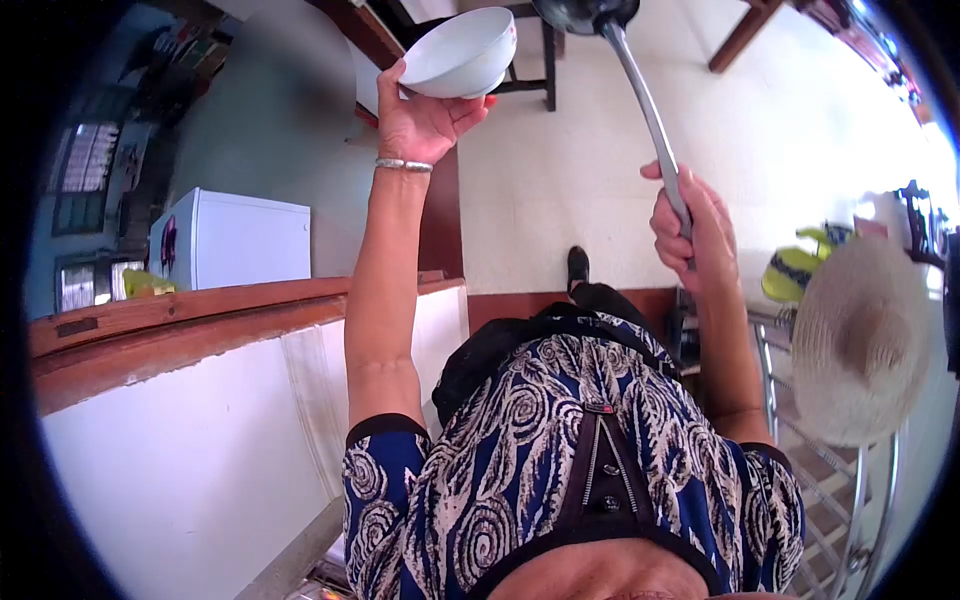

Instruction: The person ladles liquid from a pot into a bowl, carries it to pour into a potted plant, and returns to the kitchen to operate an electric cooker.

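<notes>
In the head view, my left hand (425, 122) holds a white bowl (462, 50) from below and at its near side, fingers under the base and thumb at the rim. The bowl is tilted, and what lies inside it, if anything, does not show. My right hand (700, 228) is closed round the long grey handle of a ladle (648, 95). Its dark, rounded head is at the top edge of the view, partly cut off, to the right of the bowl and apart from it.
A straw hat (862, 340) hangs at the right by a metal rack (858, 520), near yellow-green shoes (790, 272). To the left are a wooden door frame (190, 315) and a white cabinet (250, 240). Dark furniture legs (549, 70) stand on the pale floor ahead.
</notes>
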`<state>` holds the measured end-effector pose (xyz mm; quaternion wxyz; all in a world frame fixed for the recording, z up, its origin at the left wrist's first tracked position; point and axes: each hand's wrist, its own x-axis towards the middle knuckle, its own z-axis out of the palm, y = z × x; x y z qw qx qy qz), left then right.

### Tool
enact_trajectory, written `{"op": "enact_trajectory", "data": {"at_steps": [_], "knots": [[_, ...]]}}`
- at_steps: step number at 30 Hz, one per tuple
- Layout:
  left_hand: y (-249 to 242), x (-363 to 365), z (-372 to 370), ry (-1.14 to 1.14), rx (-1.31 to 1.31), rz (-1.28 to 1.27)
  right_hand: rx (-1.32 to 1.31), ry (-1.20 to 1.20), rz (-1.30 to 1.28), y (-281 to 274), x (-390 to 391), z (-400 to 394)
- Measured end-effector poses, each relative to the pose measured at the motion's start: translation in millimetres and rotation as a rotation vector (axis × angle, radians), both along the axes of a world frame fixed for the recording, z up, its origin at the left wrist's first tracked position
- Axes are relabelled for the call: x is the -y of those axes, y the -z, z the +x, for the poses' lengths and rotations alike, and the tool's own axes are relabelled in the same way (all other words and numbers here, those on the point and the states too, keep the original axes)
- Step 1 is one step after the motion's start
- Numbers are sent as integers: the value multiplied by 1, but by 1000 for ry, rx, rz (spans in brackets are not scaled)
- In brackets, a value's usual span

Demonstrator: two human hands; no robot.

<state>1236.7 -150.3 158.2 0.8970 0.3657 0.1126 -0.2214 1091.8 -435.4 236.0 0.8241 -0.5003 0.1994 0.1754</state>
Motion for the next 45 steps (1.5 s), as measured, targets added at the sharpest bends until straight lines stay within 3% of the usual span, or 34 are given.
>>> {"op": "enact_trajectory", "data": {"at_steps": [6, 17, 25, 35, 42, 45], "knots": [[-12, -13, 4, -74, -44, -79, -54, -10, 61, 8, -14, -10], [-25, 2, 6, -259, -80, 19, -102, -84, 154, -1, -39, -4], [-10, -1, -1, -318, -107, 162, -108, -173, 143, -21, -41, -2], [-20, 11, -7, -358, -119, 112, 112, -125, 44, -29, -43, 23], [-13, 17, -6, -368, -142, 70, 53, -130, 103, -10, -39, 14], [-3, 20, -19, -349, -147, 144, -2, -133, -31, -11, -42, 14]]}}
